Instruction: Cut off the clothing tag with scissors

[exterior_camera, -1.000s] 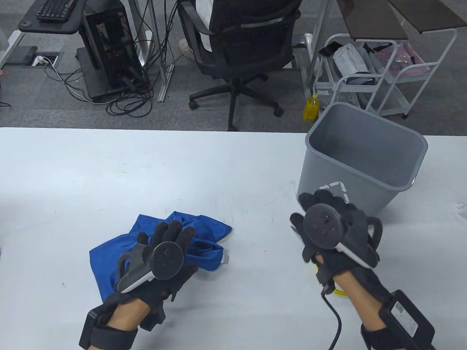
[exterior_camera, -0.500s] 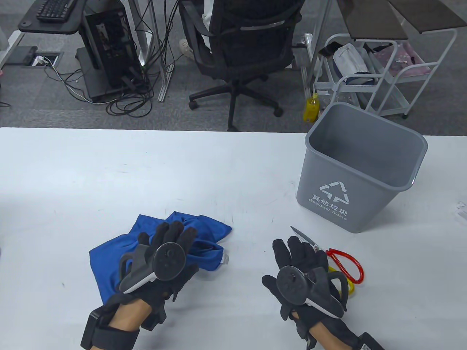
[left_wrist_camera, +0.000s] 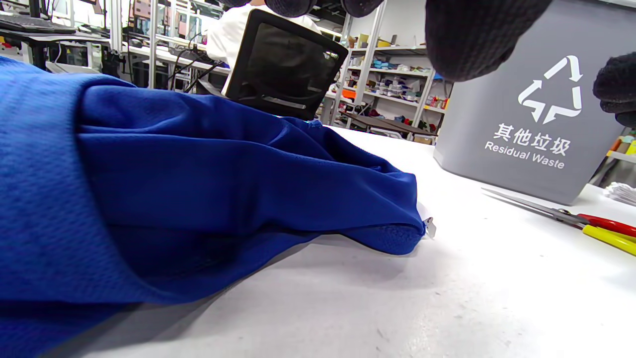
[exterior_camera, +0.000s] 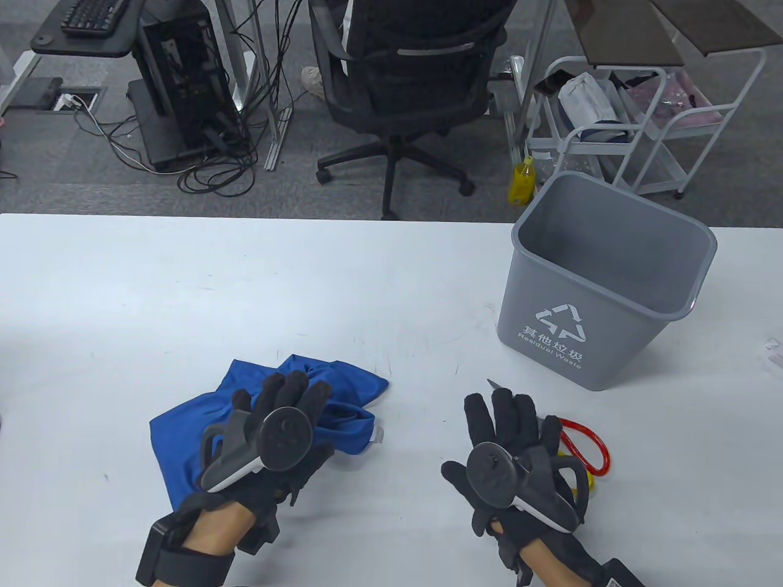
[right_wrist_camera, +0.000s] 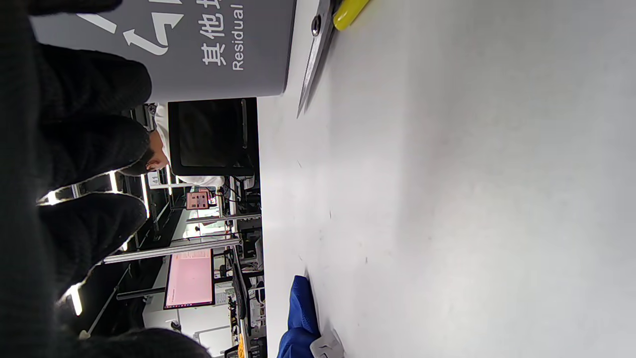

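White counter (exterior_camera: 183,293) carries everything. Over the scissors (exterior_camera: 584,449) the right hand (exterior_camera: 511,452) has been lowered, fingers spread, nothing held; pickup seems imminent. The blue garment (exterior_camera: 342,385) remains pressed by the left hand (exterior_camera: 275,428).

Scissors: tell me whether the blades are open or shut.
Shut. In the left wrist view the scissors lie flat on the table, blades together in one narrow point, red and yellow handles side by side.
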Motion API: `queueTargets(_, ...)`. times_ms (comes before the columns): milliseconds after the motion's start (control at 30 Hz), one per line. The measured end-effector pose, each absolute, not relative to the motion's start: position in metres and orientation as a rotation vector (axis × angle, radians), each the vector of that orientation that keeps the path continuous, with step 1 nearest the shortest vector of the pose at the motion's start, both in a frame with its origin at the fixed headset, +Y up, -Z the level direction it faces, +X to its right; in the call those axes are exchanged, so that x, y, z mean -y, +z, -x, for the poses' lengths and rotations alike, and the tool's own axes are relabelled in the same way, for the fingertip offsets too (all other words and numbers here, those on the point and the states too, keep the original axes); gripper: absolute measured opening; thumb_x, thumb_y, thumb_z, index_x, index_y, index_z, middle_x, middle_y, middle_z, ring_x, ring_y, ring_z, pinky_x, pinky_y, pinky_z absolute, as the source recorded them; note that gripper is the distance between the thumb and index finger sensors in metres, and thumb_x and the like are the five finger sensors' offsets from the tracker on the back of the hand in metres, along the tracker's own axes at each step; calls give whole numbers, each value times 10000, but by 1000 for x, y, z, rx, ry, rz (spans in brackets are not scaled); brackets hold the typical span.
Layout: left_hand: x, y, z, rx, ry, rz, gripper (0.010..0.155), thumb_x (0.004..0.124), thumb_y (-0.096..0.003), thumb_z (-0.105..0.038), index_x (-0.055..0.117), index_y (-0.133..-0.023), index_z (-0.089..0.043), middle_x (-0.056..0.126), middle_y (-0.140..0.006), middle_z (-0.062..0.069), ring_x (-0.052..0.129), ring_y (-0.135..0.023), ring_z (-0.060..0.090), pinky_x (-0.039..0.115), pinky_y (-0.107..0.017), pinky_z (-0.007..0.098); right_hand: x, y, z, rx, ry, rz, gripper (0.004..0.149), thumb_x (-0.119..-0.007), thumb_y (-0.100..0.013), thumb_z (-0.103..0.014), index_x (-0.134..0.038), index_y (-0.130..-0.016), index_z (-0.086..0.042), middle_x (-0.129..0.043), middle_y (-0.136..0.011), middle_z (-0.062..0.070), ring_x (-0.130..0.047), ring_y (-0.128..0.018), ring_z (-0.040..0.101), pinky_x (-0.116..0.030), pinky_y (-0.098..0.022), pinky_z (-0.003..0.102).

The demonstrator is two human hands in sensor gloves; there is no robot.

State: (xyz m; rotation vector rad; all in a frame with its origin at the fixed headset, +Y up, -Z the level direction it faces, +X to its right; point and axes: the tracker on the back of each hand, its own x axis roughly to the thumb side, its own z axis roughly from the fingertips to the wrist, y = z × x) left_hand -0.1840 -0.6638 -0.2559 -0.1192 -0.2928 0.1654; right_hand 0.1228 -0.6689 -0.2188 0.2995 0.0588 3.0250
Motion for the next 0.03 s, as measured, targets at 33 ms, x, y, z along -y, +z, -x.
queueTargets(33, 664, -256, 184, 294, 165, 118, 820, 725, -441, -604, 337, -1103, -317, 340, -1197, 85, 342, -1112, 441, 334, -689, 813, 669, -219, -122, -61, 3024, -302, 942, -689, -457, -640, -233, -1138, -175, -210, -1127, 258, -327, -1035, 582, -345, -654, 841)
